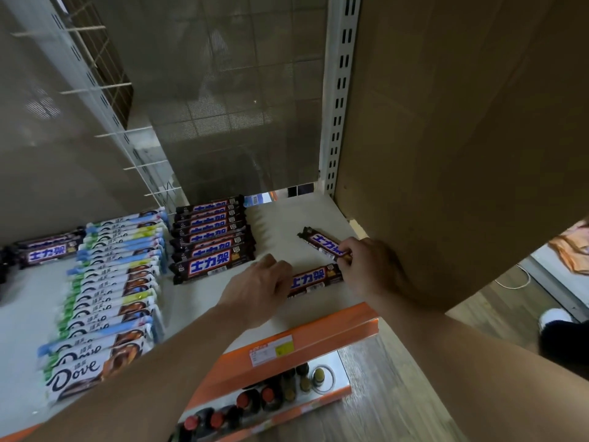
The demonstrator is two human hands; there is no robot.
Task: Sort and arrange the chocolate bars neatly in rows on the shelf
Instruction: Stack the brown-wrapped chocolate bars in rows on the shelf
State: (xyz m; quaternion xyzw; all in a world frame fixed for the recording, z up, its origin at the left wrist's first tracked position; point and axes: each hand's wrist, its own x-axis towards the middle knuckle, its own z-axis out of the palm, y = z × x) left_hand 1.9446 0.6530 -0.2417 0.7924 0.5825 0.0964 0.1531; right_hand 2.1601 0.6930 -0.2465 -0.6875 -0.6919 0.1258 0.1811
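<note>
Shelf (280, 228) gap between Snickers row (212, 240) and cardboard panel (446, 154) | left hand (258, 282) grips front bar (314, 279) | right hand (369, 263) pinches rear bar (320, 241)

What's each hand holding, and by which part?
Right hand pinches the angled Snickers bar at its near end. Left hand grips the other bar at its left end.

Glossy plastic bar wrappers (210, 266); matt shelf (287, 224); cardboard box (462, 138).

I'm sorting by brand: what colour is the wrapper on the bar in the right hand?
Dark brown bar with a blue-and-white logo; the head view shows it.
</note>
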